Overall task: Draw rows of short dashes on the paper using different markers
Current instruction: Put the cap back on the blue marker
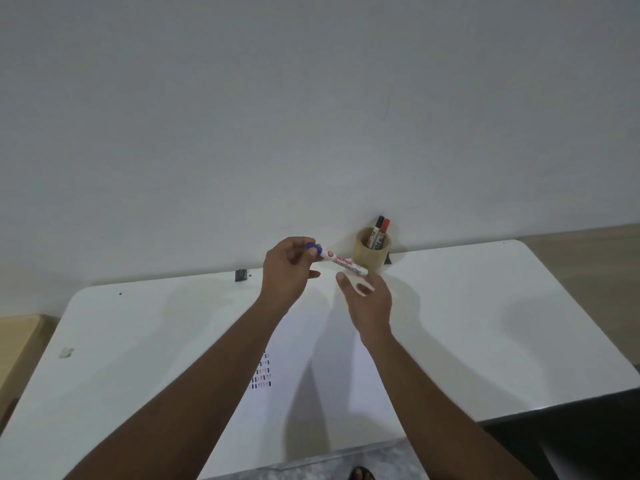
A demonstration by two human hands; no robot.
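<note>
- Landmark: round tan cardboard cup (371,255) at the far edge of the white table (485,323), against the pale wall (311,98).
- Cup holds two markers upright, side by side: black-capped marker (377,229) and red-capped marker (383,231), caps up, both leaning slightly right.
- White-barrelled marker with blue cap (341,263) is in the air just left of the cup, roughly horizontal, cap end up-left, tail end down-right overlapping the cup's lower left side in view. Red logo and dark print on the barrel; text too blurred to read.
- Left hand (287,271), left of the cup: fingers curled in, thumb and fingertips closed around the blue cap (311,247). Cap looks seated on the barrel; can't tell whether it's fully pressed on.
- Right hand (369,299), just in front of and below the cup: fingers loosely bent, half open. Fingertips meet the marker's tail end; thumb sticks out to the left, clear of the barrel. Light pinch at most, can't tell how firm.
- White paper sheet (311,393) lies flat on the table, well in front of the cup, under both forearms.
- Rows of short dashes (262,375) on the paper's left part, dark and reddish marks, partly hidden by the left forearm.
- Small dark block (241,275) on the table's far edge, well left of the cup.
</note>
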